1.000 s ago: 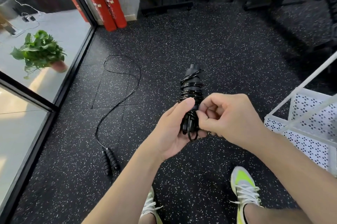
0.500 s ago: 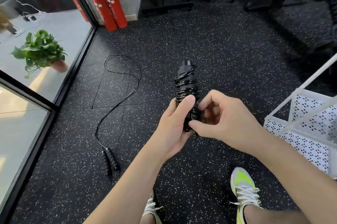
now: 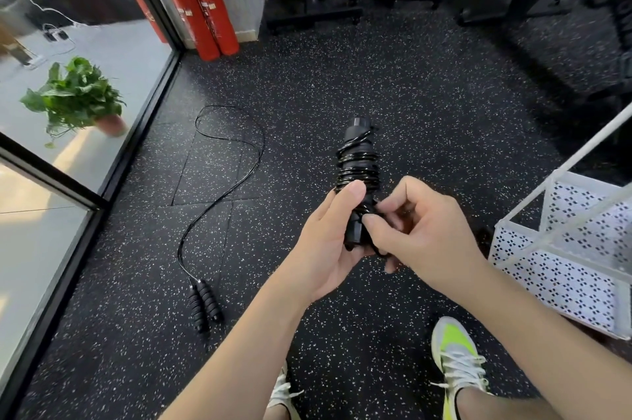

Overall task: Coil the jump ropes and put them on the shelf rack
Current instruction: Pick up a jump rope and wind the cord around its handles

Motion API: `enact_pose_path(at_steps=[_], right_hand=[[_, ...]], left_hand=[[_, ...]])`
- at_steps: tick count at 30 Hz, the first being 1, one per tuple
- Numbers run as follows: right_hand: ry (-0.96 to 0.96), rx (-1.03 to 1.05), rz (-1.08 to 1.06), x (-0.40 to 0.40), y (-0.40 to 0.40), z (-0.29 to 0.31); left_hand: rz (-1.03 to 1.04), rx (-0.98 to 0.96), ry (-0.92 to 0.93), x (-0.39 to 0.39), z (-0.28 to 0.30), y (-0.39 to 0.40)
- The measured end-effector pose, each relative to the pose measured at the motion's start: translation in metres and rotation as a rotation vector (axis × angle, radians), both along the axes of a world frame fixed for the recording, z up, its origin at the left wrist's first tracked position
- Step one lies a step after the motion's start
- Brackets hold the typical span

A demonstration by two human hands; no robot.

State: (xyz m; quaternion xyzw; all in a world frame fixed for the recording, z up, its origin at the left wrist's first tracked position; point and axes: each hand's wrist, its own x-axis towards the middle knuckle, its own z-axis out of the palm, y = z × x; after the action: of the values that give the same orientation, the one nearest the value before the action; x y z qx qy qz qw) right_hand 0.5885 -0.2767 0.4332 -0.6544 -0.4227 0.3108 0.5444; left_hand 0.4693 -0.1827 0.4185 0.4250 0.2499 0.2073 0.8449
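Both hands meet at chest height over the floor: my left hand (image 3: 328,241) grips the lower end of the coiled jump rope (image 3: 359,166), thumb pressed up along its side, while my right hand (image 3: 420,231) pinches the cord at the bundle's base with thumb and forefinger. Glossy black cord is wound tightly round the paired handles, whose top end points away from me. A second jump rope (image 3: 219,187) lies uncoiled on the speckled floor (image 3: 410,84) to my left, handles together near my feet. Just beside my right arm stands the white perforated shelf rack (image 3: 564,269). A glass wall (image 3: 85,180) edges the left side, a potted plant (image 3: 78,98) behind it. Two red fire extinguishers (image 3: 201,12) stand in the far corner, dark equipment frames beyond.
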Motion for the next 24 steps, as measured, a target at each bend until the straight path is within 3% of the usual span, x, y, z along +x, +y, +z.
enact_pose_path(at_steps=[11, 18, 24], right_hand=[[-0.312, 0.078, -0.105, -0.008, 0.006, -0.005], [-0.017, -0.036, 0.173, 0.006, 0.004, 0.008], [-0.002, -0.090, 0.183, 0.021, 0.014, 0.007]], left_hand=[[0.072, 0.031, 0.075, 0.005, 0.000, 0.000], [0.060, 0.059, 0.069, -0.003, -0.005, 0.012], [0.057, 0.072, 0.132, -0.002, -0.008, 0.009]])
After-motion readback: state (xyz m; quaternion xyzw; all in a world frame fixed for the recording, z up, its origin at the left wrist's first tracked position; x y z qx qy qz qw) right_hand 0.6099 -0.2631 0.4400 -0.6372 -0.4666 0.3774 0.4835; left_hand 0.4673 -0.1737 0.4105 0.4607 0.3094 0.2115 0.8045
